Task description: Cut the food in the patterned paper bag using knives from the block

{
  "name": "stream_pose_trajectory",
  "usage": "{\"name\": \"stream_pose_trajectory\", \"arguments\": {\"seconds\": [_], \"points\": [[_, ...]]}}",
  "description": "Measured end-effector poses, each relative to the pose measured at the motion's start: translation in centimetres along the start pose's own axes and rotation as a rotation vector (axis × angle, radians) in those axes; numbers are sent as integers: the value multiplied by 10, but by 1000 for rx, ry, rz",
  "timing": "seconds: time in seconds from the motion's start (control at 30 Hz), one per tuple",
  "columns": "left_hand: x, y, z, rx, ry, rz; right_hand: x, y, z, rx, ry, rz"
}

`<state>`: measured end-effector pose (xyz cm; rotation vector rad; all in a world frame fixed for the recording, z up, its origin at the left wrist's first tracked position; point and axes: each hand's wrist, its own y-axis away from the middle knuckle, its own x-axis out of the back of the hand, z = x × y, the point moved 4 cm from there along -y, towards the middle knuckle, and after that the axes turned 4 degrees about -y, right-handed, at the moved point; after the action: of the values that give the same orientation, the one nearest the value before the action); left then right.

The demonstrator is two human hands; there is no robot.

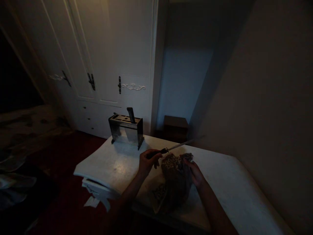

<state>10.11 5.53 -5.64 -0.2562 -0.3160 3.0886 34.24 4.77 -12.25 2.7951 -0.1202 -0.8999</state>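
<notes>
My left hand [148, 160] is closed round the dark handle of what looks like a sharpening steel [181, 144]. Its long thin rod points right and slightly up, and its far tip fades into the dim light. A patterned brown and grey cloth [176, 176] hangs over the front edge of the table, bunched at the top. My right hand [194, 170] grips that bunched upper part. Rod and cloth are close, but I cannot tell whether they touch. On the table's far left stands a metal-sided knife block [126, 132] with one black-handled knife [131, 115] in it.
The white table [119, 168] has a partly open drawer [97, 186] at its left, with papery material sticking out. White wardrobe doors [110, 49] rise behind. A dark box-like piece [175, 123] stands beyond the table, and a wall [264, 98] runs along the right.
</notes>
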Motion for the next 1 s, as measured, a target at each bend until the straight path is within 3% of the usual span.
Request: {"name": "stream_pose_trajectory", "arguments": {"seconds": [0.2, 0.53, 0.67, 1.0], "points": [[32, -5, 50, -99, 122, 114, 2, -2, 2, -15, 29, 15], [66, -3, 113, -272, 17, 177, 3, 0, 0, -21, 94, 86], [63, -3, 123, -250, -27, 168, 4, 0, 0, -22, 61, 100], [56, -8, 119, -113, -42, 112, -4, 4, -2, -61, 44, 56]]}}
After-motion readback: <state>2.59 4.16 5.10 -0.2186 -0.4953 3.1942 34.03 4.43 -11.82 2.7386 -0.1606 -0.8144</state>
